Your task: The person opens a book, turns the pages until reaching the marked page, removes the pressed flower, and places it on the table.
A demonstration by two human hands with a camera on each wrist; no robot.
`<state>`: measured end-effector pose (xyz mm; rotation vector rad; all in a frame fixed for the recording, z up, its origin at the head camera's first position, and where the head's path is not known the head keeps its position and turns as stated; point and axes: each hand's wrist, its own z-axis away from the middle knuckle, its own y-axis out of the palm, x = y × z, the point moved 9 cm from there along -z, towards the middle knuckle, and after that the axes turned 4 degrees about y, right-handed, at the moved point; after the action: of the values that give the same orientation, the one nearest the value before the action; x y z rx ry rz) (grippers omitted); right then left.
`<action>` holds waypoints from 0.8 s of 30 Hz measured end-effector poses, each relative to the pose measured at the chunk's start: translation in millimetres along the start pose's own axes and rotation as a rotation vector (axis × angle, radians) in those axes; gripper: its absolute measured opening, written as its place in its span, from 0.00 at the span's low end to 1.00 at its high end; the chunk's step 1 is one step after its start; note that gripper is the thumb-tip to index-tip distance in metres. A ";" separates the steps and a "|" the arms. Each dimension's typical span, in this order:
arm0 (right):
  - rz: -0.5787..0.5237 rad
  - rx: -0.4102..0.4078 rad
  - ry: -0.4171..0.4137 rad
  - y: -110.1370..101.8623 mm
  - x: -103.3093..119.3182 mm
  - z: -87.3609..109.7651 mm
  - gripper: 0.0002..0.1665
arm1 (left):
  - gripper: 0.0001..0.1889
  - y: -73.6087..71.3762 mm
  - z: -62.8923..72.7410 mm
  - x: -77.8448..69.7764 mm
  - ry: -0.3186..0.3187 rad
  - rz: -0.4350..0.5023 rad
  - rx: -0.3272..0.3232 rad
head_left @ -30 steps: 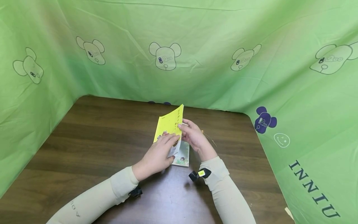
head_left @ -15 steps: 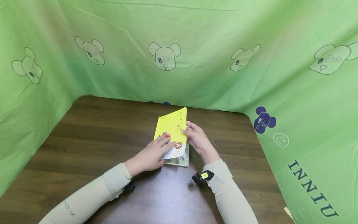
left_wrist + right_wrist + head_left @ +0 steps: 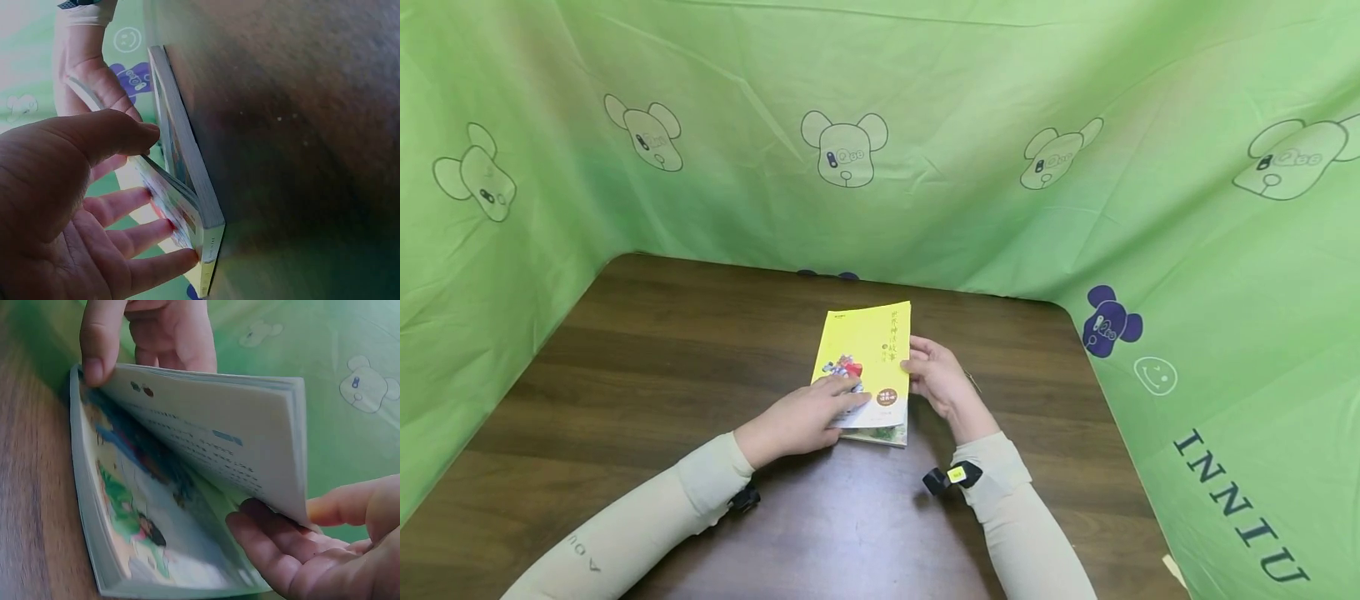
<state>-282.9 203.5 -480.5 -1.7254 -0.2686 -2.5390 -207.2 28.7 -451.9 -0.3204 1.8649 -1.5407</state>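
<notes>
A thin paperback book with a yellow cover [image 3: 861, 337] lies partly open on the table. My left hand [image 3: 797, 417] rests on the lower left of the cover with its fingers extended. In the left wrist view, its thumb [image 3: 125, 132] lies at the book's near edge and its fingertips touch the cover beside the spine. My right hand [image 3: 947, 383] pinches the lifted cover and front pages at their right edge. Between the raised printed page [image 3: 212, 434] and the block below, a coloured illustration [image 3: 131, 512] shows in the right wrist view.
The brown wooden table [image 3: 647, 358] surrounds the book. Green cloth [image 3: 925, 225] with printed bear heads hangs along the back and both sides. A thin gold-coloured item [image 3: 973, 382] is mostly hidden behind my right wrist.
The lifted cover and pages have come down to the right, nearer the pages below, with my right hand holding them. My left hand has slid slightly left along the cover.
</notes>
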 end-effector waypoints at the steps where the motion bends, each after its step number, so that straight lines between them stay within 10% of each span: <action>1: 0.005 -0.007 0.005 -1.7 -0.9 0.3 0.38 | 0.33 0.7 -0.3 -0.1 0.001 -0.013 0.003; 24: 0.149 -0.127 0.005 -30.8 -8.3 8.6 0.35 | 0.29 8.5 -7.8 -4.4 0.017 -0.207 0.080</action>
<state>-276.4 234.9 -488.5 -1.7093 0.0216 -2.5014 -207.0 39.5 -457.8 -0.4777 1.8232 -1.7560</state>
